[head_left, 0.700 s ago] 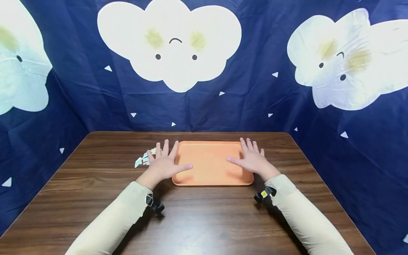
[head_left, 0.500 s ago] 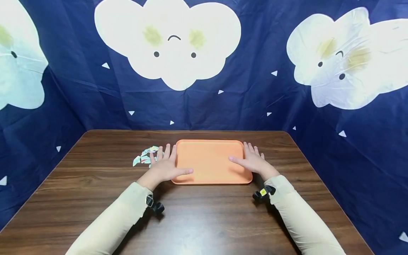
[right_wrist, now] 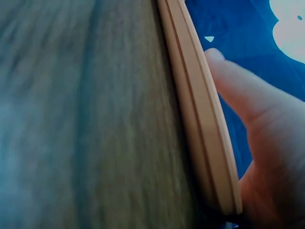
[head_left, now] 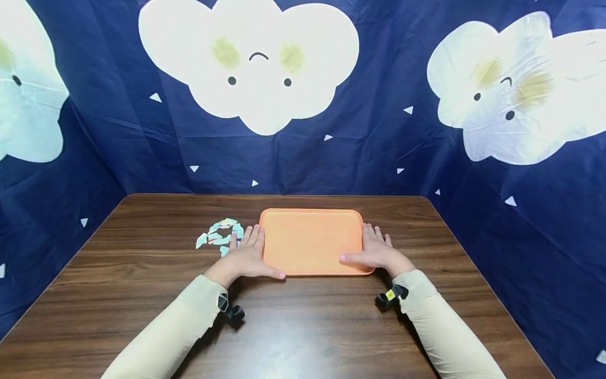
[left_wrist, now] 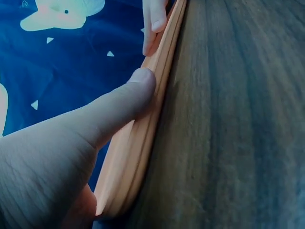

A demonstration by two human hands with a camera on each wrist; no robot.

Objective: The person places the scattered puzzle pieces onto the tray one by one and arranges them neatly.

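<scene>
An orange rectangular tray (head_left: 312,237) lies on the wooden table between the two hands. My left hand (head_left: 245,259) is at its left end, fingers straight along the side. In the left wrist view the left thumb (left_wrist: 125,102) touches the near rim of the tray. At the opposite end, my right hand (head_left: 379,250) has its fingers along the right side and its thumb reaching over the near right corner. The right wrist view shows that thumb (right_wrist: 238,86) at the rim, above the tray's outer wall (right_wrist: 202,109).
Several pale blue-green flat scraps (head_left: 215,238) with coloured marks lie left of the tray, right by the left fingers. A dark blue cloth (head_left: 374,168) with white clouds surrounds the brown table (head_left: 303,326). Each wrist wears a small black camera.
Both hands have come down and nearer to the person, from spread over the tray's ends to against its sides. The scraps at the left show more fully.
</scene>
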